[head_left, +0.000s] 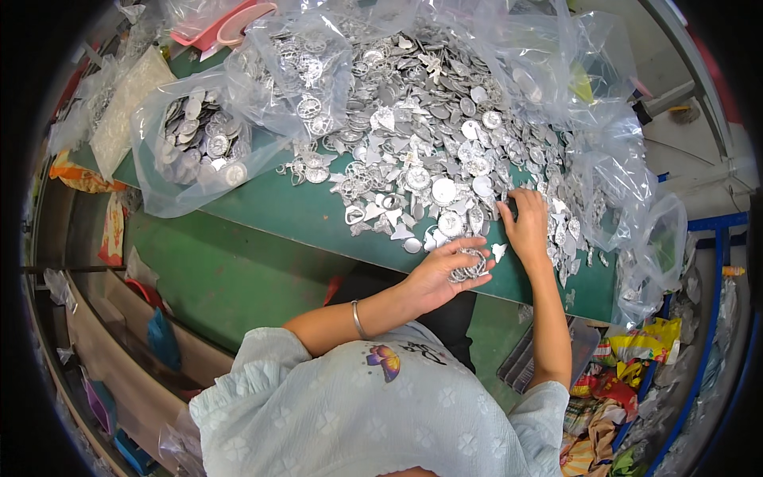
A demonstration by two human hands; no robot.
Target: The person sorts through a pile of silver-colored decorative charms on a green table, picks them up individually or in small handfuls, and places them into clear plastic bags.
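Note:
My left hand (435,280) is turned partly palm up at the table's near edge, its fingers curled around several round, openwork silver metal pieces (467,265). To its right, my right hand (528,226) reaches over the near side of a large heap of silver metal pieces (445,111). Its thumb and forefinger are apart and bent down at the pieces; I see nothing held between them. The heap mixes flat discs, rings and shaped pendants. A small white-silver piece (498,252) lies on the green table (270,208) between my hands.
A clear plastic bag (151,171) of similar pieces stands left of the heap. More clear plastic (616,171) drapes along the right side. Pink trays (214,28) sit at the far left. A grey crate (517,362) and colourful packages (628,358) are below the table's right end.

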